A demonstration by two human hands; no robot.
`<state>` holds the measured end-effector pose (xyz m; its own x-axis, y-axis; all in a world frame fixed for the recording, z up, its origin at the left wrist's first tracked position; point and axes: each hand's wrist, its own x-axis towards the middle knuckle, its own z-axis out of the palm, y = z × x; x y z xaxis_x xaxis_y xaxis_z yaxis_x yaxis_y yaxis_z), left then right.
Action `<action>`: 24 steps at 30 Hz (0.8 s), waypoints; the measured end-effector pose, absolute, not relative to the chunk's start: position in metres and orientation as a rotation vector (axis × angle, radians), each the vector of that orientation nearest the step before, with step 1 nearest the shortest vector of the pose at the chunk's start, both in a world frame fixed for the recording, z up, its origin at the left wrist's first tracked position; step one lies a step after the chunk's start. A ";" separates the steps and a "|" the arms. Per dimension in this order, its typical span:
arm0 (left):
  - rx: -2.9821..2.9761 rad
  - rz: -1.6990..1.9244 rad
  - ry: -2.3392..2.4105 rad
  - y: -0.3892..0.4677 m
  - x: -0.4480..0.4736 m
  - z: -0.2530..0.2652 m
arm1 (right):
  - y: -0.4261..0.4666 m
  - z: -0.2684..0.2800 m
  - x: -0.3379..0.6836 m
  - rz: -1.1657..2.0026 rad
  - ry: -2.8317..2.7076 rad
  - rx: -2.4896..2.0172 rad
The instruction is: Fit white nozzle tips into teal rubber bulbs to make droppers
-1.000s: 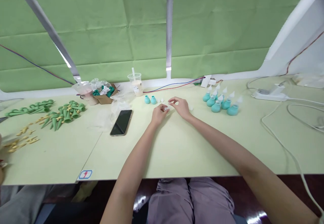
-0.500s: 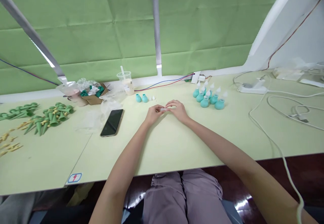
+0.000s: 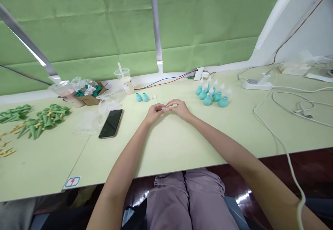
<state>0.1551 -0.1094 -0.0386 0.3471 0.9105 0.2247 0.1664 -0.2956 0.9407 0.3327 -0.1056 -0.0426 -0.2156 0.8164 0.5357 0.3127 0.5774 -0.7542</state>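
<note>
A small clear plastic piece (image 3: pixel 164 109) is pinched between my two hands, low over the table; its exact kind is too small to make out. My left hand (image 3: pixel 154 113) grips it from the left with closed fingers. From the right, the fingertips of my right hand (image 3: pixel 180 108) close on it too. Just beyond my left hand stand two turquoise rubber bulbs (image 3: pixel 142 97), with a couple of small white tips (image 3: pixel 154 96) beside them. Further right is a cluster of several turquoise bulbs (image 3: pixel 207 100) with translucent pointed tips fitted on top.
A phone (image 3: pixel 111 123) lies left of my arms near crumpled plastic bags (image 3: pixel 90 120). Behind are a drink cup (image 3: pixel 126 84) and a cardboard box (image 3: pixel 93 99). Green cone-shaped pieces (image 3: pixel 48 120) pile up at far left. A power strip (image 3: pixel 258 83) and white cables lie right.
The whole view has shifted slightly, so things appear a little further left and higher. Both my hands stay together on the clear piece, with only small finger movement.
</note>
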 end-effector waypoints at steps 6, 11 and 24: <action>1.530 1.041 0.884 -0.110 0.157 -0.037 | -0.107 -0.039 0.335 0.621 -1.779 -0.989; 1.516 1.056 0.930 -0.109 0.160 -0.040 | -0.108 -0.040 0.334 0.633 -1.813 -0.962; 1.564 1.214 0.998 -0.106 0.157 -0.037 | -0.105 -0.050 0.327 1.313 -1.477 -0.823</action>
